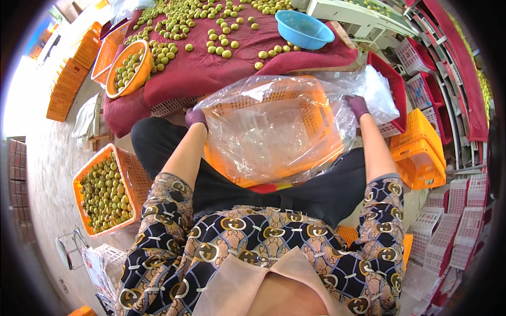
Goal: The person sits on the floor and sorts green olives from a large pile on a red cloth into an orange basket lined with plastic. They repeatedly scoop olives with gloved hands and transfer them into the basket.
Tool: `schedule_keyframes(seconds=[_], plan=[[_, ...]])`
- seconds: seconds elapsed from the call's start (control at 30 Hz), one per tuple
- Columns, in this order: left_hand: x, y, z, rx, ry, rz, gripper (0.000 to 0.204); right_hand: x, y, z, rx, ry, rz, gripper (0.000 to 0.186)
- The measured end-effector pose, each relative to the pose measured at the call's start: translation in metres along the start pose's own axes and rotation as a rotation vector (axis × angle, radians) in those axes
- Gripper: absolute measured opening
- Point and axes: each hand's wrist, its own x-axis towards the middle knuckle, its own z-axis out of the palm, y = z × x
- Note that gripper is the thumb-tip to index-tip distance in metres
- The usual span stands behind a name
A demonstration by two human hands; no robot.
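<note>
A large clear plastic bag (274, 126) is spread inside and over the rim of an orange crate (221, 168) between my legs. My left hand (195, 118), in a purple glove, grips the bag at the crate's left side. At the right side, my gloved right hand (357, 106) holds the bag's edge, beside a bunched white mass of plastic (383, 97). Part of the crate shows only through the film.
Green fruit lies on a maroon cloth (153, 95) ahead, with an orange basket (142, 76) and blue basin (304, 31). A crate of fruit (134, 189) stands left. Orange crates (419, 163), white-and-red crates (437, 231) and machinery (348, 16) line the right.
</note>
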Motion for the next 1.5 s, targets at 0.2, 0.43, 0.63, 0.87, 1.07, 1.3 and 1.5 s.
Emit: schedule_keyframes(seconds=[0.2,0.43,0.63,0.87,1.07,1.3,1.5], plan=[[-0.023,-0.002,0.021,-0.553,-0.378,-0.172,0.045,0.022,0.061,0.072,0.169,0.027,0.203,0.044],[-0.061,-0.028,0.036,-0.267,-0.285,-0.015,0.035,0.04,0.133,0.105,0.281,-0.031,0.335,0.03],[-0.063,-0.069,0.051,-0.075,-0.227,0.23,0.031,0.094,0.176,0.043,0.05,0.03,0.227,0.037],[-0.051,-0.001,0.03,-0.229,-0.192,0.002,0.034,0.155,0.035,0.033,0.165,-0.105,0.063,0.04],[0.027,-0.047,0.043,-0.092,-0.263,-0.121,0.033,0.205,0.035,0.062,0.012,-0.246,0.034,0.038],[-0.013,-0.016,0.068,-0.599,-0.363,-0.562,0.035,0.223,0.09,0.078,-0.058,-0.409,0.192,0.04],[-0.013,-0.06,0.039,-0.376,-0.443,-0.578,0.033,0.218,0.132,0.07,-0.147,-0.635,0.404,0.041]])
